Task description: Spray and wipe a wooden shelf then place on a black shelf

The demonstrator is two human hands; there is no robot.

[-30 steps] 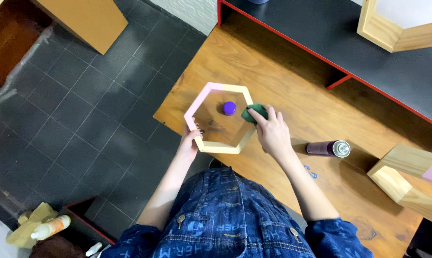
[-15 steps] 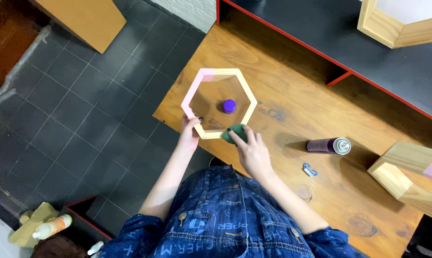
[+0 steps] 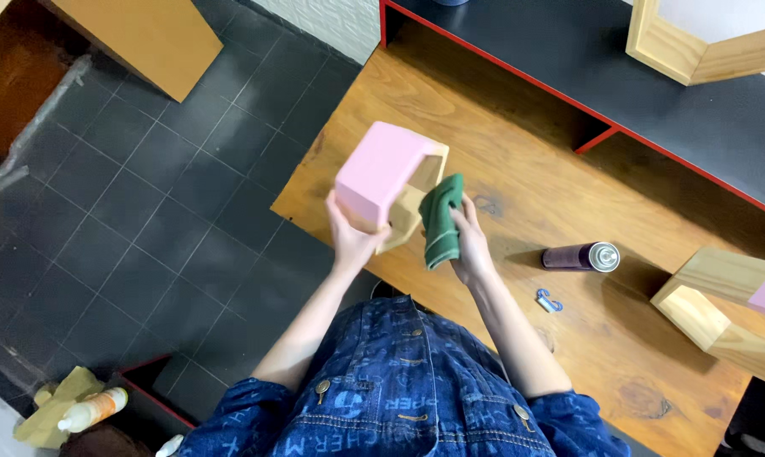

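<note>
My left hand (image 3: pixel 351 235) grips a hexagonal wooden frame (image 3: pixel 385 180) with pink outer faces, lifted off the wooden table (image 3: pixel 518 161) and tipped on edge so a pink side faces up. My right hand (image 3: pixel 469 241) holds a folded green cloth (image 3: pixel 441 222) against the frame's right side. The purple cap seen inside the frame earlier is hidden from view.
A dark spray can (image 3: pixel 580 256) lies on the table to the right, with a small blue clip (image 3: pixel 549 300) near it. Two more wooden hexagon frames sit at the right edge (image 3: pixel 725 315) and on the black shelf (image 3: pixel 695 42). A bottle (image 3: pixel 92 409) rests on the tiled floor.
The hexagon frame lay flat on the table; my left hand has lifted and tilted it on edge. My right hand with the cloth moved from inside the frame to its side.
</note>
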